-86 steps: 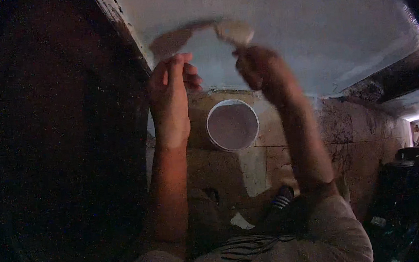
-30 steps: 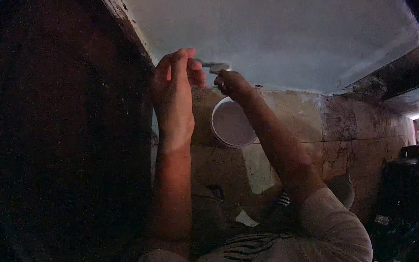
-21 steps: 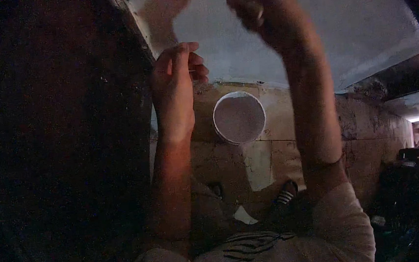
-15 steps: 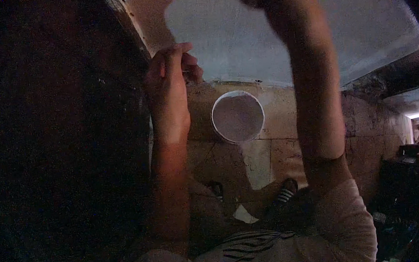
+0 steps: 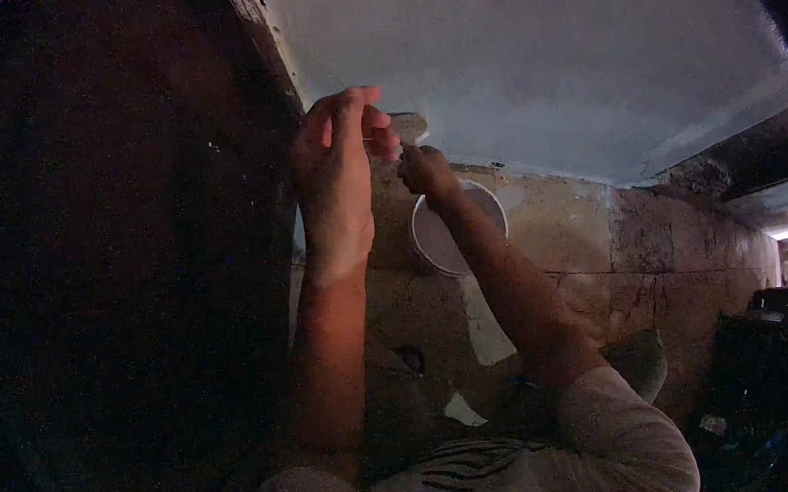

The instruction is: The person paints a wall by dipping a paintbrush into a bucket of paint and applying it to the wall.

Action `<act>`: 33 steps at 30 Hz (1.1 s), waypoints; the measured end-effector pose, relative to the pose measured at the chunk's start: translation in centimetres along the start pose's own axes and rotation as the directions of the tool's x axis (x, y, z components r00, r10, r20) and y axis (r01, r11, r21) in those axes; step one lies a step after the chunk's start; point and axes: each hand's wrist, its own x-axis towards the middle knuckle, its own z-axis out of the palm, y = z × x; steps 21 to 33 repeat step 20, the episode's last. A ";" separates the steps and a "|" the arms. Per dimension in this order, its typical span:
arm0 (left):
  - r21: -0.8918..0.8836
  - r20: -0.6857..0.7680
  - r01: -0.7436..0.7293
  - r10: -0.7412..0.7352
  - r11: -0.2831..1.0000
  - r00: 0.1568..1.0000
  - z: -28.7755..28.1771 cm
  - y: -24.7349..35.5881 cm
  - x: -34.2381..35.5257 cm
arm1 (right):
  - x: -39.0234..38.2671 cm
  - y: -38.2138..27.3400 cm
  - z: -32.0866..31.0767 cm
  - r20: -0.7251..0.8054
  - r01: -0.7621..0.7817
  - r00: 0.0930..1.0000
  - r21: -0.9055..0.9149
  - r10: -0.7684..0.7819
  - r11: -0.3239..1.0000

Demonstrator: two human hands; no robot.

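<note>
My right hand (image 5: 430, 174) is closed around the handle of a paintbrush (image 5: 410, 126), whose broad, flat head is near the foot of the pale wall (image 5: 527, 60). Just left of it, my left hand (image 5: 336, 153) is raised with its fingers curled. A thin pale line shows between those fingers, but I cannot make out what it is. Below my right hand, a round white bucket (image 5: 415, 240) of greyish liquid stands on the floor, partly hidden by my right forearm.
A worn, light-edged post or frame (image 5: 271, 38) borders the wall on the left, with deep darkness beyond. The floor (image 5: 577, 222) has large brownish tiles. Dark objects (image 5: 770, 318) stand at the right, near a lit opening.
My right hand has come down from high on the wall to beside my left hand, above the bucket. The view has shifted slightly; my left hand keeps its curled pose.
</note>
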 end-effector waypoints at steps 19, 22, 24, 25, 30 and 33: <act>-0.057 -0.119 -0.039 0.031 0.998 0.992 -1.4 -0.7 1.1 | -6.8 -21.9 0.9 -0.062 0.699 0.687 -0.215 -0.724 0.682; -0.071 -0.131 -0.039 0.030 0.997 0.991 -1.7 -0.5 1.1 | -6.8 -21.9 1.2 -0.059 0.699 0.689 -0.209 -0.722 0.684; -0.071 -0.131 -0.039 0.030 0.997 0.991 -1.7 -0.5 1.1 | -6.8 -21.9 1.2 -0.059 0.699 0.689 -0.209 -0.722 0.684; -0.071 -0.131 -0.039 0.030 0.997 0.991 -1.7 -0.5 1.1 | -6.8 -21.9 1.2 -0.059 0.699 0.689 -0.209 -0.722 0.684; -0.071 -0.131 -0.039 0.030 0.997 0.991 -1.7 -0.5 1.1 | -6.8 -21.9 1.2 -0.059 0.699 0.689 -0.209 -0.722 0.684; -0.071 -0.131 -0.039 0.030 0.997 0.991 -1.7 -0.5 1.1 | -6.8 -21.9 1.2 -0.059 0.699 0.689 -0.209 -0.722 0.684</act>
